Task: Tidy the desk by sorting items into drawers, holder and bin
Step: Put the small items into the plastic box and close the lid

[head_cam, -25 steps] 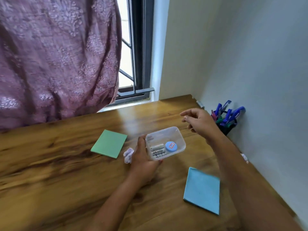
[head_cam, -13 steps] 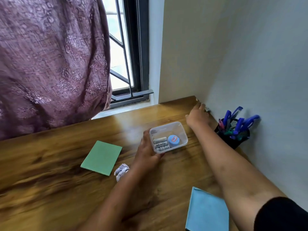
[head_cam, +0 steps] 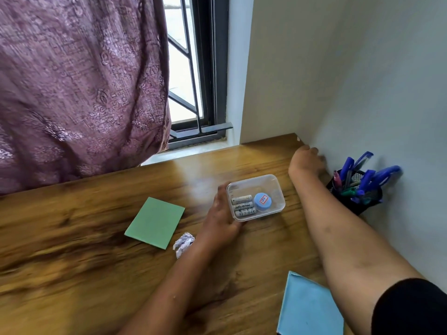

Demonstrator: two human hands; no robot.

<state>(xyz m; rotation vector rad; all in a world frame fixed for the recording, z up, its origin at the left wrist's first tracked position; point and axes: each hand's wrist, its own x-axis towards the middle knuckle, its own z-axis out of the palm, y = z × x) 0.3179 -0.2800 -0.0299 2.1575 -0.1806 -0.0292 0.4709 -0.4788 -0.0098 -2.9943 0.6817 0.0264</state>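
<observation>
My left hand (head_cam: 221, 218) grips the left end of a clear plastic box (head_cam: 256, 187) on the wooden desk (head_cam: 72, 274). Inside the box lie three white batteries (head_cam: 243, 205) and a blue bottle cap (head_cam: 263, 201). My right hand (head_cam: 306, 160) reaches to the desk's far right corner, against the wall; its fingers are blurred and whatever lies under them is hidden. A black mesh pen holder (head_cam: 358, 194) full of blue pens stands by the wall, just right of my right forearm.
A green notepad (head_cam: 156, 222) lies left of the box, with a crumpled paper ball (head_cam: 183, 243) beside my left wrist. A blue notepad (head_cam: 309, 308) lies at the near right. A purple curtain (head_cam: 79, 81) and a window are behind the desk.
My right hand has stretched from above the box to the far right corner by the wall. My left hand has kept hold of the box, which has shifted little on the desk.
</observation>
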